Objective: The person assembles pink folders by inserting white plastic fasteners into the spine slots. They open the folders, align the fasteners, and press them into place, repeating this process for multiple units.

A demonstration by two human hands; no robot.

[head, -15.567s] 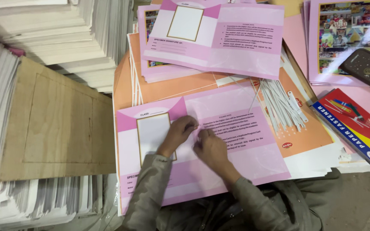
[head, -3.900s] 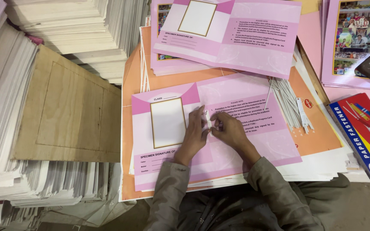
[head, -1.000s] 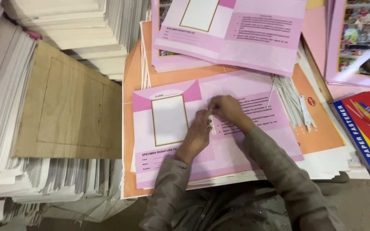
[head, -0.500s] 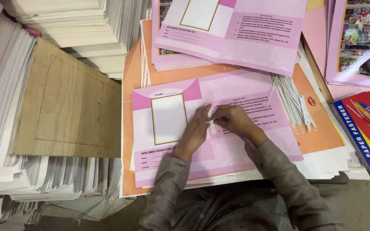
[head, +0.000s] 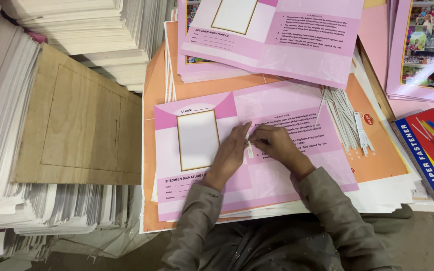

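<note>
Both hands on pink card [head: 257, 170], mid-sheet. L hand [head: 232, 153] + R hand [head: 277, 145] pinch a small white strip [head: 249, 149] at centre fold. Spare strips [head: 345, 118] lie right of card, box [head: 428, 155] further right.

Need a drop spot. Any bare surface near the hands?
Free: brown board left of the pink sheet; orange strip between white strips and fastener box. Crowded: sheet's middle under left hand and right hand, and overlapping pink sheets above.
</note>
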